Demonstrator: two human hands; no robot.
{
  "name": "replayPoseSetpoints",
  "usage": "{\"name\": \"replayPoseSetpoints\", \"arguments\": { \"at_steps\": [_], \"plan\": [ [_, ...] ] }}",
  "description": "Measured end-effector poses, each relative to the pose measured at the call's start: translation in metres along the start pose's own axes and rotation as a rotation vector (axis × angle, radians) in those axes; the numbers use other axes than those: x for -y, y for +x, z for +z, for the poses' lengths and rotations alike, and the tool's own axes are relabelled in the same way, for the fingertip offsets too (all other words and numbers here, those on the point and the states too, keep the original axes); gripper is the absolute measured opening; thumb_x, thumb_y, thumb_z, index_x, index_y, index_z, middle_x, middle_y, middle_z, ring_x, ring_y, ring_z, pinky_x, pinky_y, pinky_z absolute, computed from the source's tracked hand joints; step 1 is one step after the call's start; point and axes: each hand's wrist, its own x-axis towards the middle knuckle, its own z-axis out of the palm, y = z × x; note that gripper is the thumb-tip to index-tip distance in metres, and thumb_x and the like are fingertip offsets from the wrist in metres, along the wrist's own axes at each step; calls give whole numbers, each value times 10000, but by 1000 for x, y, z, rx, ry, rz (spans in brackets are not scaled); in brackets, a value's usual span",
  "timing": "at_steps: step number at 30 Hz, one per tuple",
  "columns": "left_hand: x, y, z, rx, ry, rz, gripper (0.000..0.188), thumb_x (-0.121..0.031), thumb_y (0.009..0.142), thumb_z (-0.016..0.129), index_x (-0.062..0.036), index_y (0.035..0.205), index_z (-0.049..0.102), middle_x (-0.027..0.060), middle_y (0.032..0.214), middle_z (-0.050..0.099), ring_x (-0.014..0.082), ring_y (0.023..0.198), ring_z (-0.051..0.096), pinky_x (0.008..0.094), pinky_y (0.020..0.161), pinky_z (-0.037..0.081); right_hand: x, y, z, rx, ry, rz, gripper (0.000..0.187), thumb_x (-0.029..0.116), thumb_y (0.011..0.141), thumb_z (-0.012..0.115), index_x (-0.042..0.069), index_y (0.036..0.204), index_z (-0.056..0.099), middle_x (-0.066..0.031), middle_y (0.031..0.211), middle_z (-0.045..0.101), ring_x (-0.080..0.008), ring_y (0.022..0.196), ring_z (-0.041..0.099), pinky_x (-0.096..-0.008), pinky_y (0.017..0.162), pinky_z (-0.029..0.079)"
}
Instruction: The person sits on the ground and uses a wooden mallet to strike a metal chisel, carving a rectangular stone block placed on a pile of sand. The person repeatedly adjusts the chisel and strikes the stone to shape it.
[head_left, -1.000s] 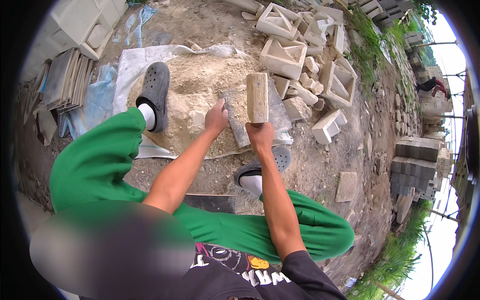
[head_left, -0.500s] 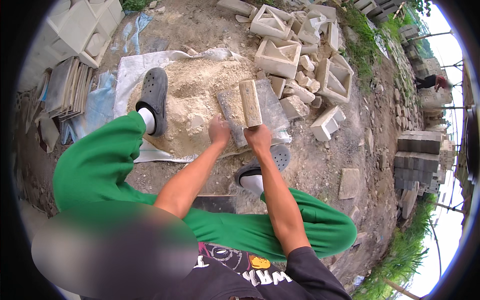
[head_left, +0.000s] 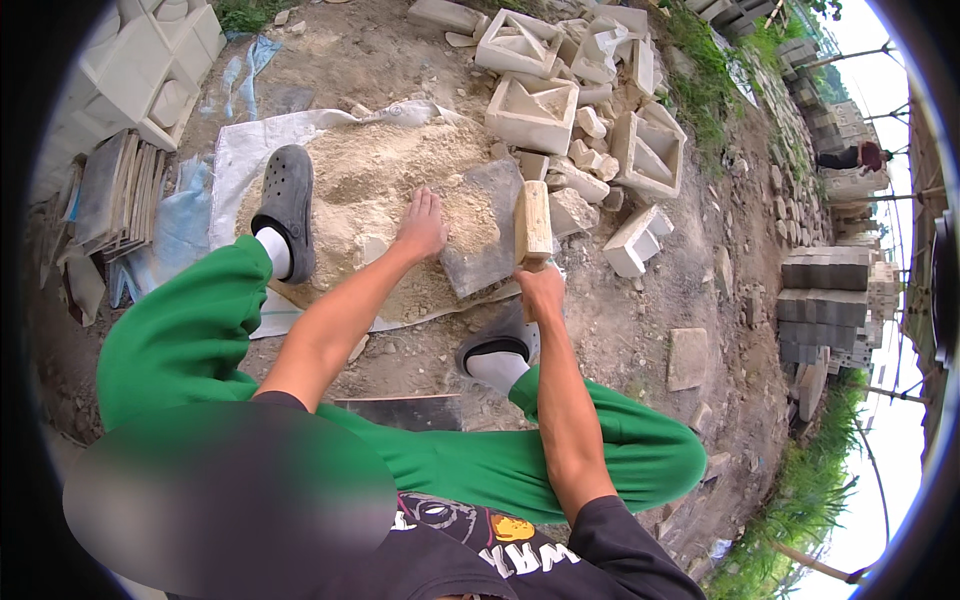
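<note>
Just beyond the fingers of the right hand [head_left: 541, 292] is the blocky wooden head of a mallet [head_left: 533, 222], and those fingers are clenched round its handle, most of which they hide. To the left of that grip, the left hand [head_left: 422, 225] holds nothing; its fingers are released, stretched out side by side and pointing away from the body over pale sand [head_left: 380, 155]. Whether their tips touch it is hard to say.

Between the two sets of fingers lies a grey board [head_left: 475, 270], its far left part strewn with sand, its right edge near the mallet. Under the sand, a white sack [head_left: 232, 185] spreads out left of the left fingers, with the left shoe [head_left: 288, 205] set down on it. Closer to the body than the right fingers, and near them, is the right shoe [head_left: 500, 335], partly behind the forearm.

Farther out and right of the right fingers, hollow pale blocks [head_left: 533, 110] lie heaped with broken pieces [head_left: 580, 180]. Well apart from the left fingers, on their left, thin slabs [head_left: 115, 190] lean in a stack beside blue plastic [head_left: 187, 222].
</note>
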Motion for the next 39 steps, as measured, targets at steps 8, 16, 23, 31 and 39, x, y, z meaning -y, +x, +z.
{"name": "replayPoseSetpoints", "arguments": {
  "at_steps": [8, 16, 23, 31, 39],
  "plan": [
    [-17, -19, 37, -154, -180, 242, 617, -194, 959, 472, 124, 1463, 311, 322, 1541, 311, 442, 1456, 287, 485, 1211, 226, 5, -10, 41, -59, -100, -104, 385, 264, 724, 703, -35, 966, 704, -242, 900, 716, -367, 880, 698, -448, 800, 542],
    [-22, -36, 28, -405, -340, -14, 579, -187, 948, 483, 70, 1458, 387, 268, 1555, 338, 391, 1484, 258, 461, 1225, 201, 26, -7, 39, -14, -17, -250, 366, 280, 725, 714, -32, 916, 697, -181, 743, 716, -268, 598, 703, -387, 609, 559],
    [-5, -48, 3, -452, -373, -255, 577, -272, 931, 544, 6, 1431, 472, 178, 1542, 406, 333, 1476, 289, 460, 1228, 162, 67, -32, 36, -129, 61, -420, 333, 255, 723, 716, -35, 886, 717, -184, 733, 710, -290, 620, 705, -408, 630, 556],
    [36, -72, -24, -483, -111, -256, 500, -273, 903, 598, -86, 1364, 564, 133, 1469, 485, 291, 1450, 324, 461, 1216, 161, 57, 0, 27, 104, -60, -227, 334, 261, 718, 723, -42, 860, 731, -171, 715, 711, -289, 612, 713, -385, 582, 550],
    [80, -97, -22, -511, -132, -380, 468, -309, 900, 638, -99, 1318, 606, 145, 1437, 502, 307, 1394, 387, 477, 1162, 263, 48, -15, 35, 4, -96, -304, 424, 258, 713, 712, -97, 945, 705, -303, 889, 703, -409, 862, 715, -413, 759, 560]
  ]
}}
